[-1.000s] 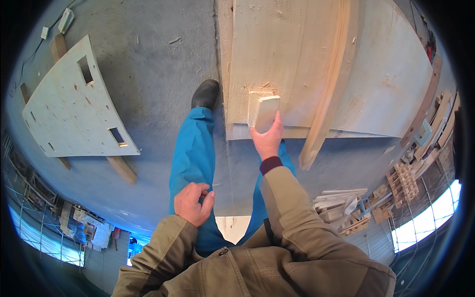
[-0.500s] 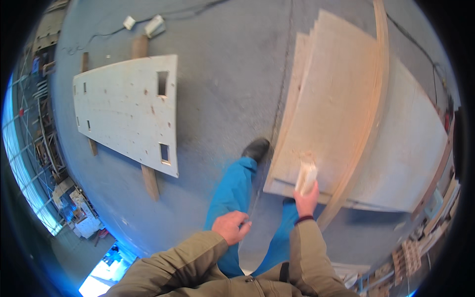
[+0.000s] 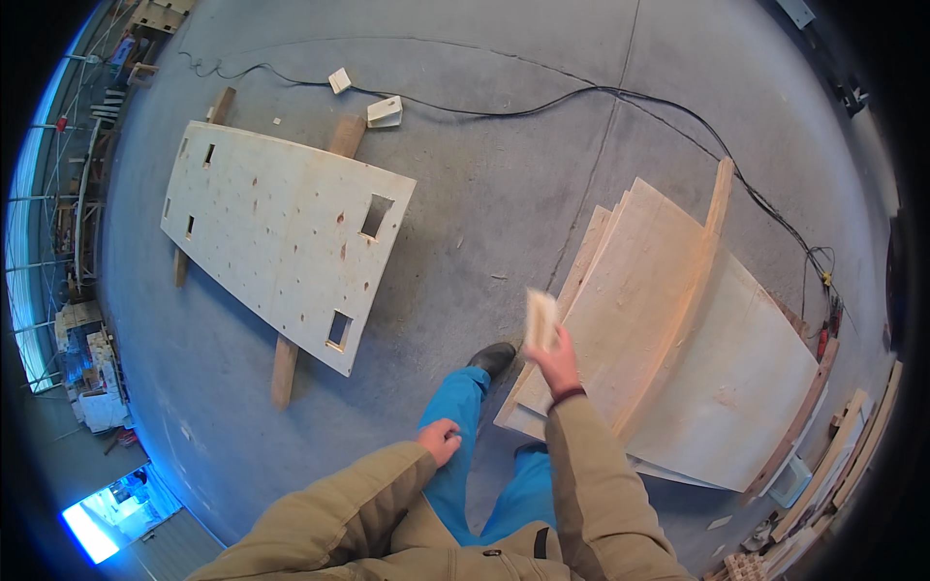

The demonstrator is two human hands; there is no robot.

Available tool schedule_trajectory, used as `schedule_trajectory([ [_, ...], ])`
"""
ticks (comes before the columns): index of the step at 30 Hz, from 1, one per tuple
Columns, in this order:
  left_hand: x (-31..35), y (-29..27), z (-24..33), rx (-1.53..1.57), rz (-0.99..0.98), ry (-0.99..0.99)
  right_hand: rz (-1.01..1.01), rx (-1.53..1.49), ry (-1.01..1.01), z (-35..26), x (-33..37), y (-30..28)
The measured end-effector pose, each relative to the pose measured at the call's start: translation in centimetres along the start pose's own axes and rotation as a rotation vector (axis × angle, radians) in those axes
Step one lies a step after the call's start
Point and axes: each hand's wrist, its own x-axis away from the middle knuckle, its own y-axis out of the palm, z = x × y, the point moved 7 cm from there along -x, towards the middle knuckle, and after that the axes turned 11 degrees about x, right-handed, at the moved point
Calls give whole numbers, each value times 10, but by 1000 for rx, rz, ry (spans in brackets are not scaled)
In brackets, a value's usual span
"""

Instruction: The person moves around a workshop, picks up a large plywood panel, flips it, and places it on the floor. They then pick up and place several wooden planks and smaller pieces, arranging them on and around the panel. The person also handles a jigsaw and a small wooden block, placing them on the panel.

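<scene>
My right hand (image 3: 555, 365) grips a pale, block-shaped wooden tool (image 3: 541, 320), blurred by motion, so its exact kind cannot be told. It is held up by the left edge of a stack of thin wooden panels (image 3: 630, 281), with my shoe (image 3: 493, 360) just to its left. A long wooden batten (image 3: 690, 310) lies across the stack. My left hand (image 3: 440, 441) is curled into a loose fist in front of my left leg, and nothing shows in it.
On the left a tapered plywood panel (image 3: 281, 223) with rectangular cut-outs rests on wooden beams (image 3: 283, 373). Two small pale blocks (image 3: 385, 112) lie beyond it, near a black cable (image 3: 523, 113) running across the floor. Timber lengths (image 3: 833, 445) lie at the right edge.
My right hand has carried the wooden tool leftward from over the panel stack to its left edge. My left hand has curled more tightly. The whole view has shifted, showing more floor beyond.
</scene>
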Motion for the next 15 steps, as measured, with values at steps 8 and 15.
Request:
schedule_trajectory([
  [8,-7,-51,-33,-107,134,-140,-90,25,-355,-174,-26,45],
  [15,-33,-18,-33,-107,80,-109,-99,207,291,186,51,-94],
])
